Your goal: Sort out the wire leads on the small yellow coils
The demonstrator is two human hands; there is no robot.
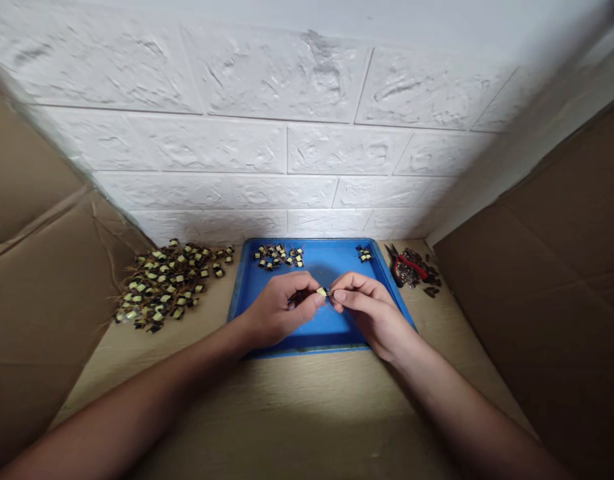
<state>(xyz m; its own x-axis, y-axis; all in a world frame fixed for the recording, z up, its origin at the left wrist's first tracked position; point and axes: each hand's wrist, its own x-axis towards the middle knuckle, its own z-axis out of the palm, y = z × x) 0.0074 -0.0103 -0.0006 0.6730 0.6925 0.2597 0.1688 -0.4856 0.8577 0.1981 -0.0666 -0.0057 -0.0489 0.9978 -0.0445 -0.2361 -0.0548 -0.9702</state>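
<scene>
Above the middle of a blue tray (331, 339), my left hand (281, 308) pinches a small transformer coil (321, 292) wrapped in yellow tape, with dark ends. From the right, my right hand (369, 305) closes thumb and forefinger on the thin wire leads at that coil's right side. The exact grip on the wires is too small to make out. Similar coils (279, 255) lie grouped at the tray's back left, and a smaller group of coils (363, 254) rests near its back right corner.
Left of the tray is a large heap of coils (167, 283) with wires sticking out. To the right, red-handled pliers (411, 267) lie on a pile of small dark pieces (431, 291). Cardboard walls (41, 287) flank the wooden table (287, 413); a white brick-patterned wall (247, 147) stands behind.
</scene>
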